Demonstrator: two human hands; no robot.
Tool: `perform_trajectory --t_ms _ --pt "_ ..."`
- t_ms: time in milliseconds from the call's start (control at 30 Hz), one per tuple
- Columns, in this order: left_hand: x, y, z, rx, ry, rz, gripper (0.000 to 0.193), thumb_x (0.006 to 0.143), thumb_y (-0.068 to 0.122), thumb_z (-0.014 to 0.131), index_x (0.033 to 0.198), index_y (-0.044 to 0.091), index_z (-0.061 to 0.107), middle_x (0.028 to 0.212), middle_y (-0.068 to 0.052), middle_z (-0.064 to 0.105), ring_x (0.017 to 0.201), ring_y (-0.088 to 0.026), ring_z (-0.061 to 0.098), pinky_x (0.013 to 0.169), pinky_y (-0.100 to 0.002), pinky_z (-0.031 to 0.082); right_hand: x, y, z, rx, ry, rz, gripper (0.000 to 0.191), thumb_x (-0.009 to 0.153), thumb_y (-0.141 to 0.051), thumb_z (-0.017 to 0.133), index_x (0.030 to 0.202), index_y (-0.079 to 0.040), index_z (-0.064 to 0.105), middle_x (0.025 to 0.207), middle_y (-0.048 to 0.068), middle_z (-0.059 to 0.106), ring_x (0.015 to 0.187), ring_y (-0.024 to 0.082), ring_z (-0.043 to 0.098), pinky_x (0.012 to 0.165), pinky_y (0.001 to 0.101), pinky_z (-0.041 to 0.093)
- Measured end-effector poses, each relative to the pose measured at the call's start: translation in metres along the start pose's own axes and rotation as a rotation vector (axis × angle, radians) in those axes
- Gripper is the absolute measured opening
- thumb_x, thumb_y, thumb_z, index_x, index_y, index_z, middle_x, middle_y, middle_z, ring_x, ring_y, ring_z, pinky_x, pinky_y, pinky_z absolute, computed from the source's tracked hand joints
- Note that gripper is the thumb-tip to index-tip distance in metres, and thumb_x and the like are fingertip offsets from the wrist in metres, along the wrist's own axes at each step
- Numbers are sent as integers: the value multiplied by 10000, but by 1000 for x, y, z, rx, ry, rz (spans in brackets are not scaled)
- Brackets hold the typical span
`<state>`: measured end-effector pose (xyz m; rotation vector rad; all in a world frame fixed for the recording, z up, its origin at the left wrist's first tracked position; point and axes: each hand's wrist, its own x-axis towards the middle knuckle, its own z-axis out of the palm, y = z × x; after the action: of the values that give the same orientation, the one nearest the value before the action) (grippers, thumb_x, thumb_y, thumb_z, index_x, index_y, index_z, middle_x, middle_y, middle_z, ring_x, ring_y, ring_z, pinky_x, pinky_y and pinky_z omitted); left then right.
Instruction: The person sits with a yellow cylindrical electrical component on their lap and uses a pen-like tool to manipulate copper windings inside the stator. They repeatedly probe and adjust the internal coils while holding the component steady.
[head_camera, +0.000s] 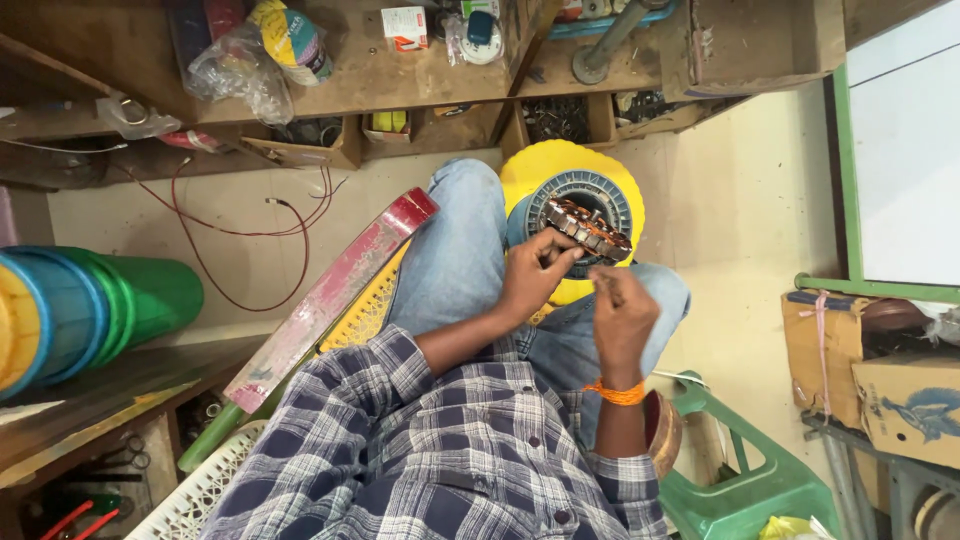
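Stator (588, 228) on knee, left hand (535, 272) gripping its rim; right hand (620, 312) pinched shut beside, floor open beyond.

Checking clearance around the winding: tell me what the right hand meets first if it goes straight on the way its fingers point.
Probably the copper-wound stator: the right hand points up-left at it, the pinched fingertips just short. Depth is unclear.

Cream floor (740, 200), cluttered wooden shelves (400, 80), cardboard boxes (900, 390), green plastic stool (750, 490)
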<state>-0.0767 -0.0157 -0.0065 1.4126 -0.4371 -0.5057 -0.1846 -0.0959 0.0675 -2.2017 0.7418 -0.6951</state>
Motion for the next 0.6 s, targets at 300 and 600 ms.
perform_trajectory --t_ms 300,600 --pt "14 4 -36 606 -267 944 359 835 161 806 1190 149 752 728 9 640 668 -171 611 594 -343 475 -32 -2 5 62 -26 130 56 925 -10 731 975 13 721 734 60 650 595 72 502 551 259 417" --pt "11 -13 -31 317 -177 695 107 952 146 776 957 104 678 773 -23 660 645 -153 639 613 -315 503 3 -40 -30 -153 -56 -39 110 838 -13 804 937 -41 764 704 93 517 578 162 447 556 339 363"
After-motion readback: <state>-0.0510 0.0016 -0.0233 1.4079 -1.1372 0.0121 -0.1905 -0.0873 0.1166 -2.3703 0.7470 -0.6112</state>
